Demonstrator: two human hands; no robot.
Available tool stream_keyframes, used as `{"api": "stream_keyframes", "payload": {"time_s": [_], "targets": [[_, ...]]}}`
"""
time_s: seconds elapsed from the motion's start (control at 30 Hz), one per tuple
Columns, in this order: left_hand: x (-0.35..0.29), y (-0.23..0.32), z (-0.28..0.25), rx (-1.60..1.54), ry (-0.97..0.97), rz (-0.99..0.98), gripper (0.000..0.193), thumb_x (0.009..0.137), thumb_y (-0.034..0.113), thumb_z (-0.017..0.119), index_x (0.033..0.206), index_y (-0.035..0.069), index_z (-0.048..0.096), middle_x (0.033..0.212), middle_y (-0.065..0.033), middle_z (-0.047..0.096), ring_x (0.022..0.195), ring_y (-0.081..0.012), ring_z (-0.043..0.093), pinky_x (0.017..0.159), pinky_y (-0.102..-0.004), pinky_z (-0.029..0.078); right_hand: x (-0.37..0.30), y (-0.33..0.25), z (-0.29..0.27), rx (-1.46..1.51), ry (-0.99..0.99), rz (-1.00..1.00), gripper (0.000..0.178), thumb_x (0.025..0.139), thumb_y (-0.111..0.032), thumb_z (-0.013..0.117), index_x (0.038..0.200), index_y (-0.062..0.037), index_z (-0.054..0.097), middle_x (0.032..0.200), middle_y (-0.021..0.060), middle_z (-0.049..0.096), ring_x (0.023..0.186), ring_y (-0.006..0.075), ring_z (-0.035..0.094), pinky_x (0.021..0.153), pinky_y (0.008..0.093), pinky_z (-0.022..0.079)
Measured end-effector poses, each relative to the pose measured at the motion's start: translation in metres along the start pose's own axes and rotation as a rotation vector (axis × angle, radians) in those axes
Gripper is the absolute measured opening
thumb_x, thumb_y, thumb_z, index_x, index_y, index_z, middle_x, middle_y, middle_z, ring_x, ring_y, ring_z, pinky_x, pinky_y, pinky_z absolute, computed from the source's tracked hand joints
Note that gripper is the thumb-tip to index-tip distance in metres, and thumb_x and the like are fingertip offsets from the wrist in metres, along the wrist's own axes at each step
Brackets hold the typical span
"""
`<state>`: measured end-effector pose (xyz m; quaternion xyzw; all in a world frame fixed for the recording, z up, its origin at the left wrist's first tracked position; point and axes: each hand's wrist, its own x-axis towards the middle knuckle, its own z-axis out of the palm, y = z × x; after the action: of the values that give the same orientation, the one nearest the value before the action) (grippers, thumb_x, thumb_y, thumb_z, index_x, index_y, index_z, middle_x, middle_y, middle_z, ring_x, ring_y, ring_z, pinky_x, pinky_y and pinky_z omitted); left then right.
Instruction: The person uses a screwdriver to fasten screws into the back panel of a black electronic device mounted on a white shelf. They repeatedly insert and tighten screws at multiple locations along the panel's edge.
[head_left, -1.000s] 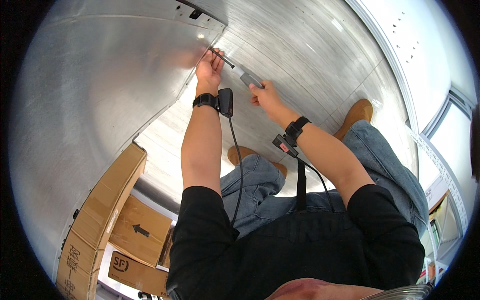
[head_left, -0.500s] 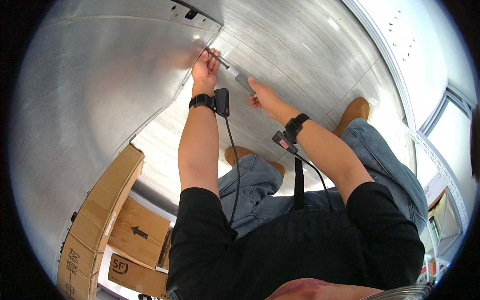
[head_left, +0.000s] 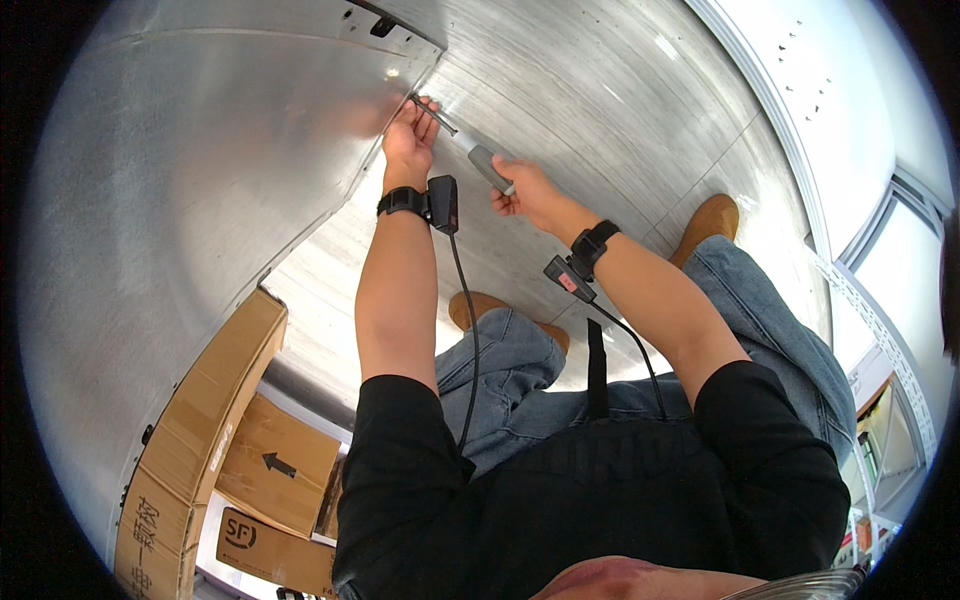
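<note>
My left hand (head_left: 408, 140) is at the lower corner of a large metal panel (head_left: 230, 170), its fingers closed around the far part of a thin dark rod (head_left: 437, 117). The rod slants from the panel's edge down toward my right hand, and its near end looks slightly wider. My right hand (head_left: 527, 193) grips the grey handle of a screwdriver (head_left: 487, 165), which points along the same line as the rod. A bright, washed-out stretch lies between handle and rod, so I cannot tell whether the two touch.
Cardboard boxes (head_left: 275, 465) stand at the lower left beside the panel. Grey wood-look floor (head_left: 600, 90) runs under my hands. My brown shoes (head_left: 712, 228) rest on it. A white curved panel (head_left: 830, 100) rises at the right. Black cables (head_left: 470, 340) hang from both wrist devices.
The screwdriver handle has turned a little in my right hand, and the fingers have shifted slightly to the left. My left hand stays nearly in place at the rod.
</note>
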<state>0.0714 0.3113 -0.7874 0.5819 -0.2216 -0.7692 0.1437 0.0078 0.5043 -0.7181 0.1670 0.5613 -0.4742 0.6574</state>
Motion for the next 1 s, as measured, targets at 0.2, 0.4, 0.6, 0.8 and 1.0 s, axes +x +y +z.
{"api": "stream_keyframes", "payload": {"time_s": [0.2, 0.4, 0.6, 0.8, 1.0], "targets": [[0.000, 0.000, 0.000, 0.008, -0.008, -0.006, 0.015, 0.094, 0.012, 0.045, 0.101, 0.009, 0.057, 0.097, -0.0032, 0.067, 0.088, -0.0166, 0.065, 0.072, -0.0279, 0.052, 0.008, 0.004, -0.002, -0.081, 0.089, -0.079, 0.050, 0.092, -0.047, 0.048, 0.101, 0.0018, 0.050, 0.073, 0.0069, 0.051, 0.058, 0.0165, 0.050, 0.056, 0.0311, 0.046], [-0.001, 0.000, 0.000, 0.009, -0.001, 0.002, 0.015, 0.094, 0.013, 0.045, 0.101, 0.009, 0.058, 0.096, -0.0032, 0.067, 0.088, -0.0166, 0.065, 0.071, -0.0277, 0.052, 0.004, 0.000, -0.006, 0.110, -0.035, 0.095, 0.052, 0.091, -0.048, 0.049, 0.103, 0.0026, 0.051, 0.076, 0.0073, 0.051, 0.063, 0.0161, 0.051, 0.057, 0.0300, 0.045], [-0.001, 0.000, 0.000, 0.010, -0.015, 0.004, 0.017, 0.094, 0.013, 0.044, 0.103, 0.008, 0.057, 0.096, -0.0028, 0.067, 0.088, -0.0166, 0.065, 0.072, -0.0277, 0.053, 0.002, -0.003, 0.002, -0.157, 0.131, -0.130, 0.045, 0.092, -0.042, 0.052, 0.103, 0.0016, 0.051, 0.073, 0.0066, 0.052, 0.057, 0.0153, 0.051, 0.056, 0.0284, 0.045], [-0.001, 0.000, 0.000, 0.003, -0.001, -0.010, 0.018, 0.095, 0.015, 0.044, 0.104, 0.008, 0.058, 0.097, -0.0021, 0.066, 0.090, -0.0154, 0.065, 0.073, -0.0273, 0.052, 0.008, -0.003, -0.010, 0.044, -0.055, 0.015, 0.042, 0.093, -0.042, 0.049, 0.102, -0.0010, 0.053, 0.076, 0.0075, 0.054, 0.062, 0.0151, 0.052, 0.058, 0.0289, 0.045], [-0.008, 0.001, 0.004, 0.031, 0.016, 0.000, 0.017, 0.096, 0.021, 0.047, 0.104, 0.011, 0.057, 0.097, 0.0005, 0.066, 0.092, -0.0125, 0.063, 0.076, -0.0259, 0.048, 0.009, 0.012, -0.024, -0.227, -0.069, -0.059, 0.039, 0.095, -0.041, 0.046, 0.099, -0.0025, 0.052, 0.078, 0.0070, 0.055, 0.064, 0.0140, 0.053, 0.060, 0.0294, 0.045]]}}
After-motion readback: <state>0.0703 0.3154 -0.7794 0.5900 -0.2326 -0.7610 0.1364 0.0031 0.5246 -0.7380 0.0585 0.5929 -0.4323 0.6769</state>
